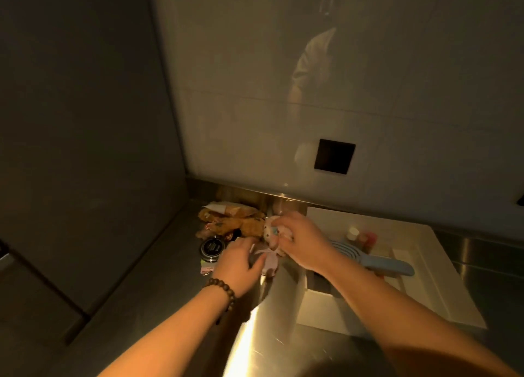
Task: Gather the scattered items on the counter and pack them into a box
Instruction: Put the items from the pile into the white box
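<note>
My right hand (300, 242) grips a small pale plush doll (270, 232) by its head, just left of the white box (425, 277). The doll's pink body (269, 262) hangs down by my left hand (239, 263), whose fingers touch it; a bead bracelet circles that wrist. Behind them on the steel counter (175, 277) lie brown plush toys (235, 220), a round black tin (212, 247) and a small pink packet (207, 267). Inside the box I see a blue hairbrush (377, 262) and small bottles (360, 236).
A dark cabinet wall (85, 121) rises on the left, and a pale tiled wall with a black square plate (334, 156) stands behind the counter. The white box fills the right side of the counter. Bright light reflects off the steel near me.
</note>
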`<state>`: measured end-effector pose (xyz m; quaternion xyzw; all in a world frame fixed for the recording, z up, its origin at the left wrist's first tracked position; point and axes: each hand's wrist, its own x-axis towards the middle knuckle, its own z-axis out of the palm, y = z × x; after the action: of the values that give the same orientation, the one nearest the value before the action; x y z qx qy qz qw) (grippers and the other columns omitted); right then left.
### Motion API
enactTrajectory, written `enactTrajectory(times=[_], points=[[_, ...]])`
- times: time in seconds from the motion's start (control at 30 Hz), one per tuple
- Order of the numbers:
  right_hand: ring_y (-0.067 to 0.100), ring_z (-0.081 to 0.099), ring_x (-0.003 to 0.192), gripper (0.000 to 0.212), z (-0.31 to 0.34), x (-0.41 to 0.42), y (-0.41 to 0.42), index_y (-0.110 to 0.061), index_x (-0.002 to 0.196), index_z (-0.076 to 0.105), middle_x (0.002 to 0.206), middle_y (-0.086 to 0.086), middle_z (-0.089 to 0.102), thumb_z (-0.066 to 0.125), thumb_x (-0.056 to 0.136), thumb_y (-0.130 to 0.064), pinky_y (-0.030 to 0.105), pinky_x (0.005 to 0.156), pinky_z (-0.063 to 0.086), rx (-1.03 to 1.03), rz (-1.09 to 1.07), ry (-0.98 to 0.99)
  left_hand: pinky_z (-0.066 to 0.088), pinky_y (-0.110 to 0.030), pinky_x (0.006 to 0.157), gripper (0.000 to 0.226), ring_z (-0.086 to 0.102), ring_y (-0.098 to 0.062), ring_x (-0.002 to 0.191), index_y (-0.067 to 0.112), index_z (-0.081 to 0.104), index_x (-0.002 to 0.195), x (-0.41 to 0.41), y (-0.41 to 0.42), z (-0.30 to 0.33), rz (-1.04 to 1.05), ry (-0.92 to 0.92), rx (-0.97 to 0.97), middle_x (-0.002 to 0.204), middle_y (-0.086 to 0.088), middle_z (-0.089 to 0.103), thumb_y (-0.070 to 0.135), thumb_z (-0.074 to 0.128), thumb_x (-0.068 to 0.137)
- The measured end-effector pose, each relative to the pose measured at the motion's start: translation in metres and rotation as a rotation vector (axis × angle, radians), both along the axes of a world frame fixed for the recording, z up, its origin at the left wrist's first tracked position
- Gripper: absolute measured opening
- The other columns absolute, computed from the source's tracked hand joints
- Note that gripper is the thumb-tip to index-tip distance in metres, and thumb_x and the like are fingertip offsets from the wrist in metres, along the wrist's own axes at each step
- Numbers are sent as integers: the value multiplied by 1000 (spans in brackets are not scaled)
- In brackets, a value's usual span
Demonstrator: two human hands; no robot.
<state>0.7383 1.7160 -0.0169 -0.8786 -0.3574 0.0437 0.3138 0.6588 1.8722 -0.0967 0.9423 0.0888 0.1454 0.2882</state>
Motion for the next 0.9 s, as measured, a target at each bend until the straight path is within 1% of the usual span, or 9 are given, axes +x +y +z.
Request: enactTrajectory(times=[0.1,0.17,0.23,0.33,0.43,0.57,0.73,0.83,0.9], points=[[15,51,112,34,-27,-13,46,-24,121,61,125,-2,54,64,87,-27,31,95,45,-77,52,49,40,-31,95,51,46,-15,113,25,46,129,-11,44,-15,101,80,71,125,2,51,48,51,84],[19,52,115,42,-48,-18,70,-21,128,55,132,2,52,64,87,-29,36,96,47,-165,0,108,40,-34,99,55,42,-16,115,26,43,132,-17,67,-24,157,142,76,130,2,46,46,54,82],[23,47,122,52,-66,-19,87,-21,133,48,138,5,46,66,85,-31,38,100,44,-209,-77,118,38,-36,102,63,39,-17,120,26,38,136,-18,86,-31,195,201,57,136,0,41,48,57,80],[28,34,133,68,-88,-13,101,-20,141,37,147,7,33,68,83,-32,40,107,36,-337,-143,67,35,-38,105,78,36,-21,125,24,29,141,-11,102,-41,203,267,25,140,-3,36,53,60,76],[27,37,131,66,-105,-6,109,-18,141,37,145,9,37,67,83,-31,39,106,37,-409,-167,82,34,-40,107,88,36,-22,128,24,25,142,0,105,-50,192,288,-77,142,-4,36,56,66,71],[25,42,127,63,-116,-1,116,-17,138,38,139,8,45,68,82,-24,36,103,39,-362,-215,48,40,-41,102,89,42,-22,125,24,28,140,13,103,-59,204,217,-185,140,-4,39,51,73,68],[22,47,123,63,-118,-1,115,-20,133,42,135,4,48,74,78,-24,33,100,40,-214,-268,80,45,-30,93,79,50,-18,114,23,38,132,20,106,-60,234,127,-242,129,-1,48,43,77,65],[21,48,121,62,-111,-2,115,-20,131,44,133,4,49,74,78,-27,34,98,43,-144,-283,82,43,-24,82,76,53,-15,104,25,42,126,15,111,-51,269,53,-259,120,3,48,45,78,63],[20,46,123,64,-103,-3,114,-20,132,44,134,3,47,76,77,-26,35,100,43,-89,-275,77,43,-24,81,77,52,-13,103,24,42,126,11,115,-42,279,10,-251,119,4,47,46,78,62]])
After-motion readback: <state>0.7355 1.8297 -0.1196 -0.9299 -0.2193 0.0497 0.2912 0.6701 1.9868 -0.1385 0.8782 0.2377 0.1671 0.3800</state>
